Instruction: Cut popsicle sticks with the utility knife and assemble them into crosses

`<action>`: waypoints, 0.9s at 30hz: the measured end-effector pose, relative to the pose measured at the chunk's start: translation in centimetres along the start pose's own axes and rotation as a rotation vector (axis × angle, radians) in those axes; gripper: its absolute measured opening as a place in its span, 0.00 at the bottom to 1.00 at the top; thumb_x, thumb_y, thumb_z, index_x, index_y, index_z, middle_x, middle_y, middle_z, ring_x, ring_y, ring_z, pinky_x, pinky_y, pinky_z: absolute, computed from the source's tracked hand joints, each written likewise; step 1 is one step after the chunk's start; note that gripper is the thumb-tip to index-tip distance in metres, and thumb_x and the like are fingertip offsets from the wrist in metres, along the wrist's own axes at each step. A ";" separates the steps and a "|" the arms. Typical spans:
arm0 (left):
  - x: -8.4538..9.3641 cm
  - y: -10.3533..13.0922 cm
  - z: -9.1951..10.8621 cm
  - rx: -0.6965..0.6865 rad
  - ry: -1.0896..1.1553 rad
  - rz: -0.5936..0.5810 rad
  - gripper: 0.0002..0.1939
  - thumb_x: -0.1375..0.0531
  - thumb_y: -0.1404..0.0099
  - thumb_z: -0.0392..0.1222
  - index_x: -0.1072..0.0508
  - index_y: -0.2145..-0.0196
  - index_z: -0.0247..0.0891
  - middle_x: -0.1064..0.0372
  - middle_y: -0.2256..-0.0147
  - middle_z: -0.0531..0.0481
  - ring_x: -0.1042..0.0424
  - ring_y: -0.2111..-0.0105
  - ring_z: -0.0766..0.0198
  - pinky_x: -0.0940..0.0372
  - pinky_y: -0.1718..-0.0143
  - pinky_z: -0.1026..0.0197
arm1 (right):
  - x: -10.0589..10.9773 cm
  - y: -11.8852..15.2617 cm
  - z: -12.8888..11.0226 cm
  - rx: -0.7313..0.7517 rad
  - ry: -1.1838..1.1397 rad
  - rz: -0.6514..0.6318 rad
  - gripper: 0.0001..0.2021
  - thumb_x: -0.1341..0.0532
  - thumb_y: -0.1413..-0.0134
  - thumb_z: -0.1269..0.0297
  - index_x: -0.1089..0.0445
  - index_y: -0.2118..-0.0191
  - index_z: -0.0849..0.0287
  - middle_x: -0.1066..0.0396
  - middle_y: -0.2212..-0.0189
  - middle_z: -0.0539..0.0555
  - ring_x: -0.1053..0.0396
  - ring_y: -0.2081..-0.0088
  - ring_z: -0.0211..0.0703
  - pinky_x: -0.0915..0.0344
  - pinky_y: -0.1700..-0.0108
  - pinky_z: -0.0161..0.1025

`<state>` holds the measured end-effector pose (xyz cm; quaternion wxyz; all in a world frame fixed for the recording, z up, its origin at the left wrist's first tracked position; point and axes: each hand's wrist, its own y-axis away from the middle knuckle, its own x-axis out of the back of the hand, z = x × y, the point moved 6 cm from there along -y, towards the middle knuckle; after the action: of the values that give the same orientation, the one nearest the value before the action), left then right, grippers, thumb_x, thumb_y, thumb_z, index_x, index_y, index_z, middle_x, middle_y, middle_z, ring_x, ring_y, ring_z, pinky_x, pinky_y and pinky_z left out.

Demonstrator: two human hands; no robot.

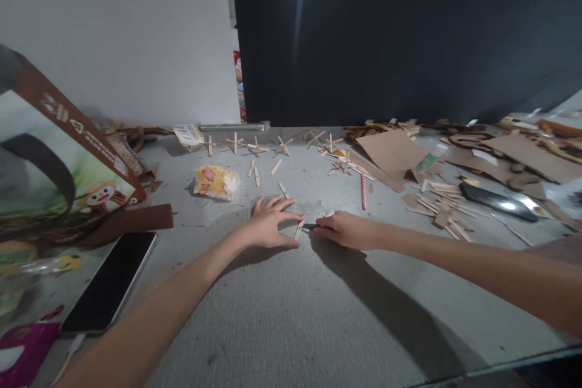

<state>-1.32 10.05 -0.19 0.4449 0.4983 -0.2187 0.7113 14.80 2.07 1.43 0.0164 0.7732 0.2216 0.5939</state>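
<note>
A short wooden stick (299,230) lies on the grey table between my hands. My left hand (274,222) rests with its fingers spread, thumb and forefinger at the two ends of that stick. My right hand (342,230) is closed around a thin dark tool (309,227), whose tip points left and meets the stick. Just beyond my left fingers lies another wooden stick (284,190). Farther back are loose stick pieces (257,176) and several crossed-stick shapes (235,142) in a row.
A yellow packet (215,182) sits left of centre, a phone (109,284) at the left. On the right are a pink pen (363,192), a pile of sticks (448,212), brown cardboard (386,154) and a black object (498,201).
</note>
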 end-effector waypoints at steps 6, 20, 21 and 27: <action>0.0 0.1 0.3 0.012 -0.021 -0.015 0.37 0.31 0.40 0.66 0.27 0.35 0.60 0.51 0.24 0.49 0.59 0.24 0.36 0.68 0.28 0.26 | -1.0 -0.1 1.1 -0.050 -0.408 -0.211 0.15 0.51 0.28 0.55 0.37 0.66 0.55 0.39 0.86 0.43 0.33 0.83 0.40 0.40 0.76 0.33; 0.0 0.0 0.3 0.015 -0.016 -0.019 0.36 0.30 0.40 0.64 0.26 0.36 0.59 0.51 0.24 0.49 0.60 0.24 0.36 0.68 0.28 0.27 | -0.8 1.1 -0.3 -0.046 0.150 0.006 0.18 0.52 0.24 0.59 0.27 0.57 0.59 0.25 0.74 0.56 0.27 0.71 0.44 0.48 0.69 0.38; 0.0 0.0 0.4 0.016 -0.022 -0.020 0.35 0.30 0.40 0.63 0.26 0.36 0.59 0.51 0.24 0.49 0.60 0.24 0.36 0.68 0.28 0.27 | -0.8 0.8 -0.4 -0.053 0.180 0.017 0.18 0.52 0.23 0.59 0.26 0.55 0.59 0.24 0.73 0.57 0.27 0.71 0.45 0.49 0.69 0.39; 0.2 0.1 0.5 0.016 -0.031 -0.025 0.36 0.31 0.39 0.64 0.27 0.35 0.59 0.51 0.24 0.49 0.60 0.24 0.36 0.67 0.28 0.26 | -0.5 0.2 -0.9 -0.032 0.249 0.011 0.18 0.52 0.23 0.59 0.26 0.52 0.60 0.22 0.70 0.59 0.26 0.70 0.46 0.49 0.69 0.40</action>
<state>-1.13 9.69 0.23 0.4465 0.5153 -0.2136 0.6996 13.91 1.45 1.29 -0.0018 0.6942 0.2083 0.6890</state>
